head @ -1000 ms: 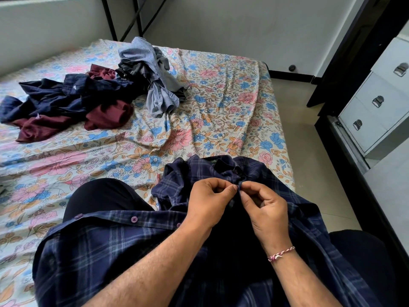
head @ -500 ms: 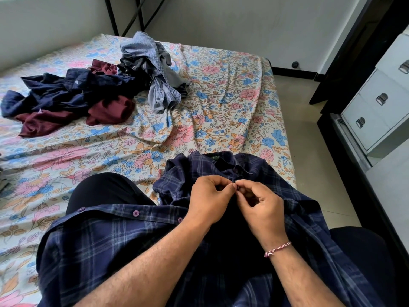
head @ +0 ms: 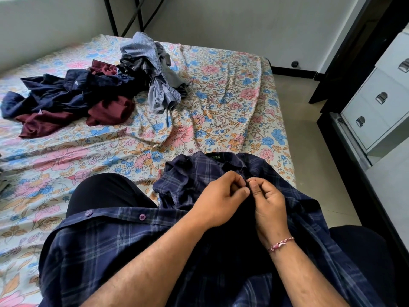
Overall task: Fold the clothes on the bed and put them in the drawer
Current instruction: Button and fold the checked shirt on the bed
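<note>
Navy plaid shirt (head: 124,251) across lap, left hand (head: 219,202) and right hand (head: 269,202) both pinching its placket below the collar, floral bed (head: 221,111) beyond

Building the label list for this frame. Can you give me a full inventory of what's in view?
plaid shirt: 1, navy check with purple buttons, spread over the person's lap at the near bed edge
navy and maroon clothes: 1 unfolded heap, far left of the bed
grey and pale blue clothes: 1 heap, far middle of the bed
bedsheet: 1, floral pink, blue and orange
drawer unit: 1, white with metal pulls, right; all visible drawers closed
black frame: dark, upright, right of the bed
left hand: pinches the shirt near the collar
right hand: pinches the same spot; thread band on the wrist
</note>
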A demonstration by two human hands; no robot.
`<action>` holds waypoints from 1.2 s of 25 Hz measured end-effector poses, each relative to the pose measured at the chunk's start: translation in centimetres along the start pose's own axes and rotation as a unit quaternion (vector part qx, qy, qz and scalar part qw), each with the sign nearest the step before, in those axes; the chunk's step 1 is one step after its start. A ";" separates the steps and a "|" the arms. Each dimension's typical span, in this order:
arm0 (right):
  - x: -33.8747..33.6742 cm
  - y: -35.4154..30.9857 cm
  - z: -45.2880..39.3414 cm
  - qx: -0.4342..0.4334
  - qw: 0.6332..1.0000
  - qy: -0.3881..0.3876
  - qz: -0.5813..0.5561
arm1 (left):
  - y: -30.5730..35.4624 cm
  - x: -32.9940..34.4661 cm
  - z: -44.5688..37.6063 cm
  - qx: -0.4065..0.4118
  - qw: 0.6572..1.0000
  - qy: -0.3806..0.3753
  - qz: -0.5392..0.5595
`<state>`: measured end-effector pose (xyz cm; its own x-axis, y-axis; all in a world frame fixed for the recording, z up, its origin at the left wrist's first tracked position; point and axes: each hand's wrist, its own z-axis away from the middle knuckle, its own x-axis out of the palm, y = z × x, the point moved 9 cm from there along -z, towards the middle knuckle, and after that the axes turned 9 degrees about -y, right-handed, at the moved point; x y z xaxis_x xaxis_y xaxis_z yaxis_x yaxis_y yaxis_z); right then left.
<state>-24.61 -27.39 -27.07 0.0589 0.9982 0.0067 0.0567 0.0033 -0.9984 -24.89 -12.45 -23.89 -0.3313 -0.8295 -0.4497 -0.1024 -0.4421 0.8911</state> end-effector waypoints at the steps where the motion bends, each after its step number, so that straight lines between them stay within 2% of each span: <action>1: -0.2 0.3 -0.1 0.006 1.000 0.006 0.015 | 0.5 0.3 0.3 0.007 0.996 -0.031 -0.085; 3: 0.0 -0.2 0.0 -0.006 0.996 -0.003 0.093 | 0.9 -1.1 0.8 0.004 0.973 -0.017 -0.231; 4: 0.2 -0.8 0.2 -0.013 0.993 -0.021 0.119 | 1.3 -2.6 1.2 0.002 0.966 0.015 -0.258; 6: 1.2 -2.4 0.6 -0.031 0.981 -0.120 0.146 | 1.7 -5.3 1.7 0.004 0.971 0.046 -0.236; 8: 2.4 -3.6 1.0 -0.026 0.936 -0.264 0.233 | 2.2 -7.3 1.5 0.024 0.979 -0.012 -0.202; 10: 2.0 -4.5 0.7 0.002 0.893 -0.332 0.303 | 2.9 -9.1 1.0 0.054 0.972 -0.116 -0.198; 12: 0.1 -5.9 -1.0 0.004 0.925 -0.266 0.272 | 3.4 -11.1 -0.5 0.067 0.961 -0.186 -0.195; 14: -1.3 -7.2 -3.5 -0.004 0.958 -0.186 0.219 | 3.6 -13.7 -3.1 0.071 0.963 -0.179 -0.191; 15: -1.2 -7.3 -5.0 0.009 0.961 -0.181 0.208 | 3.6 -15.0 -4.8 0.075 0.962 -0.160 -0.208; 17: -0.8 -9.0 -8.7 0.006 0.954 -0.170 0.247 | 4.7 -17.3 -8.5 0.094 0.955 -0.103 -0.262; 18: -1.0 -11.1 -10.9 -0.023 0.950 -0.128 0.283 | 5.9 -18.6 -10.2 0.098 0.949 -0.054 -0.294; 20: -1.8 -17.5 -13.8 -0.131 0.926 0.010 0.355 | 9.6 -21.3 -12.5 0.115 0.927 0.074 -0.348; 21: -1.8 -20.8 -13.8 -0.187 0.899 0.085 0.386 | 11.9 -22.4 -12.6 0.135 0.919 0.142 -0.342; 23: -0.8 -24.2 -12.2 -0.258 0.860 0.154 0.412 | 14.5 -23.2 -11.2 0.174 0.925 0.232 -0.248; 25: -0.2 -22.7 -10.2 -0.257 0.846 0.158 0.440 | 13.0 -21.3 -8.4 0.169 0.941 0.252 -0.153; 26: -0.3 -20.1 -9.2 -0.225 0.852 0.150 0.448 | 10.8 -19.5 -6.9 0.138 0.953 0.251 -0.101; 28: -1.3 -12.8 -7.3 -0.126 0.891 0.103 0.423 | 4.8 -14.7 -3.3 0.044 0.967 0.243 0.062; 30: -1.7 -5.6 -4.6 -0.018 0.945 0.024 0.326 | -0.7 -9.6 0.7 -0.042 0.935 0.259 0.237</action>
<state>-20.48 -29.36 -21.20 0.1387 0.7829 -0.6065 0.0268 -0.6151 -0.7880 -22.26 -3.97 -20.21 0.1804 -0.9836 0.0059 0.0218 0.0100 0.9997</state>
